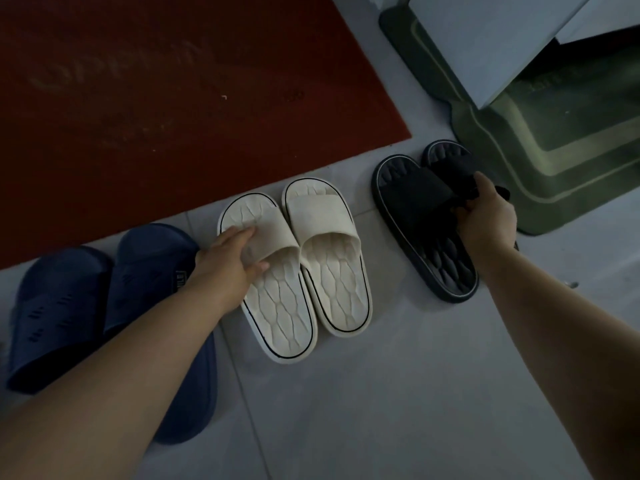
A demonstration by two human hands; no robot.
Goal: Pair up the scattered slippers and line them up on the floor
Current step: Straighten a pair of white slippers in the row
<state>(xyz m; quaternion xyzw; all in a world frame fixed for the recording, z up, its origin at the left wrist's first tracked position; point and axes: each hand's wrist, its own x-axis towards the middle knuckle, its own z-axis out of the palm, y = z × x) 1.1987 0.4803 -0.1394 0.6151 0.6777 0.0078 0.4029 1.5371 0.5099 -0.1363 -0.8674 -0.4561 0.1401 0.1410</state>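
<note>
Three pairs of slippers lie in a row on the pale tiled floor. At the left is a navy pair point(62, 313), its right slipper partly hidden by my left forearm. In the middle sits a cream pair: left cream slipper point(280, 306) and right cream slipper point(329, 265) side by side. My left hand point(232, 261) grips the strap of the left cream slipper. At the right is a black pair: one black slipper point(415, 216) flat on the floor, the other black slipper point(450, 161) behind it, its strap held by my right hand point(485, 216).
A red doormat point(166, 98) covers the floor behind the slippers. A green mat point(554, 150) lies at the right under a white cabinet point(485, 39). Bare tile point(398, 410) stretches in front of the row.
</note>
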